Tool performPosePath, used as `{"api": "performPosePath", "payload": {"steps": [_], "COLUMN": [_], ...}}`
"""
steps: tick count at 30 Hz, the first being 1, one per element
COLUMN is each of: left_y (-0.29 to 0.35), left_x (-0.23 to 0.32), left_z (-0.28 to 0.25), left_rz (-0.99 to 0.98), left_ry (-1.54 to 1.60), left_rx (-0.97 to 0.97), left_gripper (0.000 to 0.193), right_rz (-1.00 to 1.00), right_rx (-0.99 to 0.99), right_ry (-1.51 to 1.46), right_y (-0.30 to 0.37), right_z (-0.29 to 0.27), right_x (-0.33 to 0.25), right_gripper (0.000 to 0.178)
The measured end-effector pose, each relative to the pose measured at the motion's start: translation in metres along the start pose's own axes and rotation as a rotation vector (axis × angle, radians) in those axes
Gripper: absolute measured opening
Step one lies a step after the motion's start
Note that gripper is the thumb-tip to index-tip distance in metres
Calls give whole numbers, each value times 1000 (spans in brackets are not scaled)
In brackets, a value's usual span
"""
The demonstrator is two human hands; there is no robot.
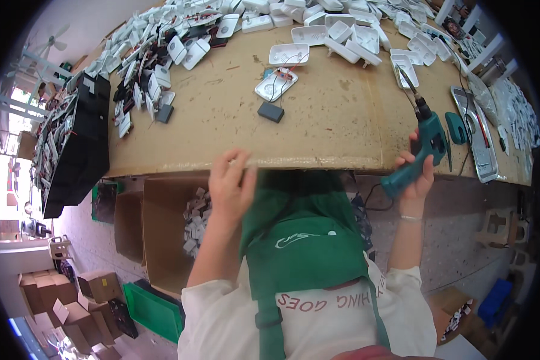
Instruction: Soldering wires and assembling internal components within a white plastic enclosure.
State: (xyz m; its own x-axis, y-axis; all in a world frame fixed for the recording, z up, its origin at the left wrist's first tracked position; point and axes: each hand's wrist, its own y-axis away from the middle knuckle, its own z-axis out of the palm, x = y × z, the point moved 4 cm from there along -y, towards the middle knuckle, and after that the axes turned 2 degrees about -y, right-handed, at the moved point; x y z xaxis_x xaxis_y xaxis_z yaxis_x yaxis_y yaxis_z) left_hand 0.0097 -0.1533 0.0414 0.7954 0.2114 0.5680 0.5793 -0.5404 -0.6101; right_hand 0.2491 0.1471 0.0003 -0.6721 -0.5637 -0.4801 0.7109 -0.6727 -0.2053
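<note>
In my right hand [425,180] is a teal soldering gun [431,141], my fingers wrapped round its handle. Its thin metal tip points away toward a white tray-like shell at the far right. My left hand [231,183] is at the table's near edge, with nothing in it and its fingers slightly apart. Beyond it, on the table, lies a white plastic housing [276,85] with a small circuit part and thin red and black wires. A dark rectangular block [270,112] sits just in front of it. Behind is a bare white shell [288,55].
White shells [366,37] are heaped along the far side, with wired pieces [162,78] at the left. A black bin [81,135] full of parts stands left. A metal tray [477,135] and a teal holder [456,127] lie right. Below the edge is an open carton [165,240].
</note>
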Motion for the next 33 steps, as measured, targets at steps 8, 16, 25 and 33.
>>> {"api": "performPosePath", "payload": {"steps": [8, 16, 25, 33], "left_y": [-67, -140, -140, -188], "left_x": [-39, -63, -79, -101], "left_z": [20, 94, 103, 107], "left_rz": [41, -66, -4, 163], "left_ry": [-44, -269, -217, -6], "left_rx": [-27, -309, -613, -378], "left_gripper": [25, 59, 58, 47], "right_rz": [104, 119, 157, 107], "right_rx": [-99, -76, -16, 45], "right_ry": [-227, -200, -168, -78], "right_y": [-38, -52, -52, -51], "right_z": [14, 6, -7, 4], "right_x": [33, 46, 50, 54], "right_gripper": [75, 77, 79, 80]}}
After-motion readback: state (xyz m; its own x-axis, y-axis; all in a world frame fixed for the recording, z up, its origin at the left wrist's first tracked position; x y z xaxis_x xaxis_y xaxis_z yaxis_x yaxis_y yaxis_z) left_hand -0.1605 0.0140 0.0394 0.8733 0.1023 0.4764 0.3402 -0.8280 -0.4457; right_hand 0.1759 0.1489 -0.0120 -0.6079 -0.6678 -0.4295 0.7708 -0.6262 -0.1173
